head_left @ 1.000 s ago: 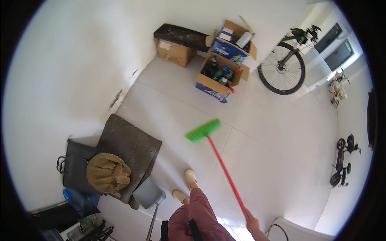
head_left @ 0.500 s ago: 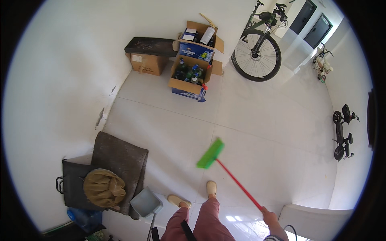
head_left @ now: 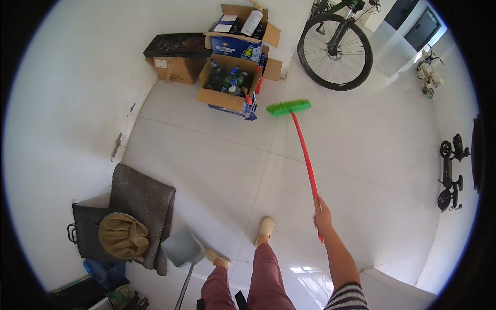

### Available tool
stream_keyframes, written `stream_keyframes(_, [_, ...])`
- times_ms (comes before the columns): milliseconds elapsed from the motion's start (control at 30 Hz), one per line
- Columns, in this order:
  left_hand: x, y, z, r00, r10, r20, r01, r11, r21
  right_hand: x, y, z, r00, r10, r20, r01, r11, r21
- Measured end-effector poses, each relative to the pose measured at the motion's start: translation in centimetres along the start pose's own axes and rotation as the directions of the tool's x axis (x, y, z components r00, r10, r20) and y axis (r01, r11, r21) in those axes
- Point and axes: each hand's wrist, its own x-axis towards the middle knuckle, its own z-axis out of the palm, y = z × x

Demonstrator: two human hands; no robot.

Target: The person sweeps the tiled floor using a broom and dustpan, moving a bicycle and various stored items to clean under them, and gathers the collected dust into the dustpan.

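broom (head_left: 306, 153): fingers of right hand (head_left: 323, 217) wrapped round handle (head_left: 312, 181); left hand unseen. overswung toward 10 o'clock, could strike bottles (head_left: 231, 78).

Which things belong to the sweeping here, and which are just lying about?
In the job:
- green-headed broom, gripped by the right hand
- grey dustpan, probably; its handle's end is out of view

Just about:
- open carton of bottles
- bicycle
- folded dark mat
- black scooter
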Motion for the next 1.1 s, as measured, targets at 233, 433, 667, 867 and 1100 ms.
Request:
stream_keyframes(233, [3.4, 3.3, 7.9, 0.922, -0.387, -0.01, 0.37, 0.888, -0.273, 18.6, -11.4, 4.2, 0.994, -0.004, 0.109, 0.006, 1.0, -0.021])
stream_keyframes(433, [5.3, 4.8, 11.6, 0.905, -0.425, -0.019, 0.388, 0.842, -0.375, 17.4, 5.4, 1.1, 0.945, -0.315, 0.084, 0.319, 0.841, -0.437])
stream_keyframes(667, [7.3, 4.9, 10.5, 0.898, -0.378, 0.225, 0.419, 0.89, -0.18, -6.4, 25.0, -19.6, 0.972, 0.11, 0.206, 0.103, 0.59, -0.801])
stream_keyframes(867, [9.1, 4.7, 9.3, 0.872, -0.411, 0.265, 0.439, 0.897, -0.056, -25.0, 28.1, -27.4, 0.897, 0.381, -0.224, -0.437, 0.69, -0.577])
stream_keyframes(1100, [10.9, 1.9, 6.7, 0.836, -0.339, 0.432, 0.302, 0.941, 0.154, -32.8, 28.9, -20.0, 0.931, 0.355, -0.089, -0.352, 0.805, -0.478])
